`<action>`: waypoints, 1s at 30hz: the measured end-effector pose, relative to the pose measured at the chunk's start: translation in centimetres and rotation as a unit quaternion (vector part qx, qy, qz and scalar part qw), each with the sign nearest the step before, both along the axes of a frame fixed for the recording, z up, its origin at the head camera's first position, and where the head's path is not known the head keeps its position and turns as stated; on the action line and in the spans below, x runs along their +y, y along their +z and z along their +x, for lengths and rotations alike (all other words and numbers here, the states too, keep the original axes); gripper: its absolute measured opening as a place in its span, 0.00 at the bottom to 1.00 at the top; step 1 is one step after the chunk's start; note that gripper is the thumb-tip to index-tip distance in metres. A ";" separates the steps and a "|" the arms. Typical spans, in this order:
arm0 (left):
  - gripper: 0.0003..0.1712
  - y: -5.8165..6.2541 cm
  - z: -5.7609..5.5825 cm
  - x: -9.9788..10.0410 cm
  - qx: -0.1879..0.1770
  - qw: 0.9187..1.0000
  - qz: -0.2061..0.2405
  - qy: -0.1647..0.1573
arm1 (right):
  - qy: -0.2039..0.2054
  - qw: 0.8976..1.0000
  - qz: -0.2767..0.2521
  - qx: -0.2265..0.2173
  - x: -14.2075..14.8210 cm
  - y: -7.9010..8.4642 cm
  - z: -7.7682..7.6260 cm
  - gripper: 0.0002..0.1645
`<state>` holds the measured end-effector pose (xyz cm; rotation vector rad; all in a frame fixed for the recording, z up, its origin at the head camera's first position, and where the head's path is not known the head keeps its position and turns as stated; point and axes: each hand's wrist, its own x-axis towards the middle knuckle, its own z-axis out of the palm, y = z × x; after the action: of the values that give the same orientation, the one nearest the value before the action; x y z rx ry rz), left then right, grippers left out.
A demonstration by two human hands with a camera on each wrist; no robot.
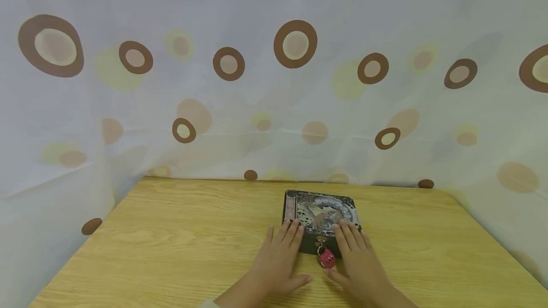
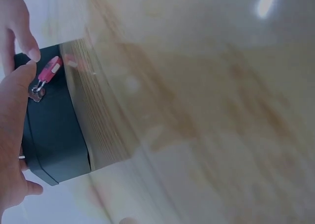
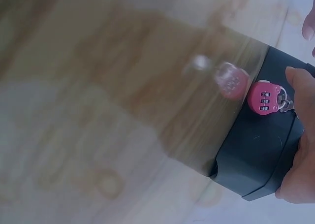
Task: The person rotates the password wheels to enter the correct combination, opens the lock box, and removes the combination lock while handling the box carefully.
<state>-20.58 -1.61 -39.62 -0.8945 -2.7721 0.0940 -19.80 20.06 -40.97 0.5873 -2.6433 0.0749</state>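
Note:
A dark box (image 1: 323, 203) with a patterned, picture-printed lid sits on the table. From the latch (image 1: 321, 240) on its front hangs a pink combination padlock (image 1: 327, 258); three number dials show on it in the right wrist view. My left hand (image 1: 277, 261) lies with straight fingers on the lid's front left corner, thumb pointing inward. Across from it, my right hand (image 1: 358, 263) rests its straight fingers on the front right part of the lid, its thumb just below the padlock. The box's plain dark front (image 3: 251, 150) faces me between the hands.
The wood-grain table (image 1: 184, 232) has a glossy surface that mirrors the padlock in the right wrist view. A white curtain (image 1: 257, 99) with brown and yellow circles hangs behind the table and along both sides.

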 end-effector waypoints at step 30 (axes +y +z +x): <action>0.52 -0.1 1.0 -2.2 0.021 0.999 -0.002 0.026 | 0.034 0.998 -0.025 -0.037 -2.5 0.4 -0.3 0.56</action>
<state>-19.60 -3.79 -39.73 -0.8119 -2.7565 0.1245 -20.07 17.60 -40.61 0.6703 -2.6839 0.1853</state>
